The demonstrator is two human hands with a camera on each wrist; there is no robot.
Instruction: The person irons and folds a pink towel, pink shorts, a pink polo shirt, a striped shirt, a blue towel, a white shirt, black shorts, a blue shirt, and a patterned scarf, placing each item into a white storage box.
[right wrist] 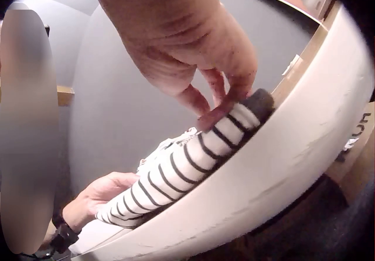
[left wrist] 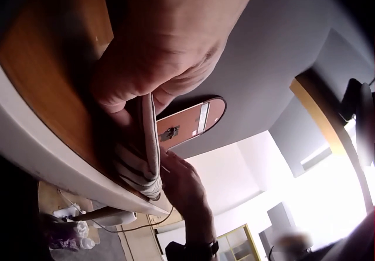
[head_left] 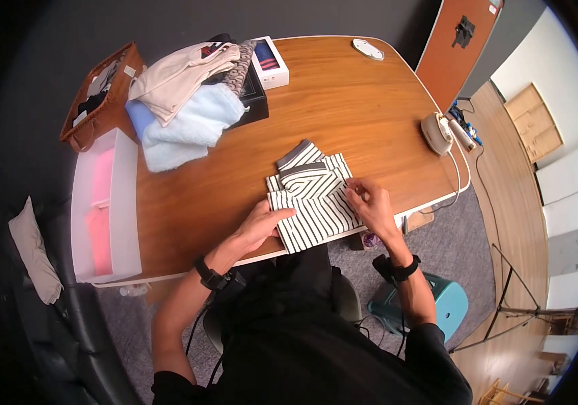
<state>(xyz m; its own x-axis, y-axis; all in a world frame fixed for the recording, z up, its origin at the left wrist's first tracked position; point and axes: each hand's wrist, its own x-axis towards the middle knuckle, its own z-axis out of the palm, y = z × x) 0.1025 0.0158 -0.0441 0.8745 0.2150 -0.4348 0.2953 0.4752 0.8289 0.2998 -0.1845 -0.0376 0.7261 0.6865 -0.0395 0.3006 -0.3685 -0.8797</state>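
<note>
A black-and-white striped shirt [head_left: 316, 209] with dark grey trim lies partly folded at the table's front edge, one folded part bunched on top. My left hand [head_left: 262, 223] grips its left side, thumb on top; the left wrist view shows the cloth edge [left wrist: 150, 138] between thumb and fingers. At the shirt's right side, my right hand [head_left: 371, 206] has bent fingers and pinches the cloth. In the right wrist view, its fingertips [right wrist: 211, 119] meet the striped fabric [right wrist: 176, 173] beside a dark grey end [right wrist: 259, 102].
Piled clothes [head_left: 188, 101] rest on a black box at the back left, near a white box [head_left: 271, 64] and a brown basket [head_left: 110, 94]. A white bin [head_left: 127, 223] with pink items stands left. A steamer-like appliance [head_left: 436, 133] with a cord sits right; a teal stool [head_left: 448, 304] stands below.
</note>
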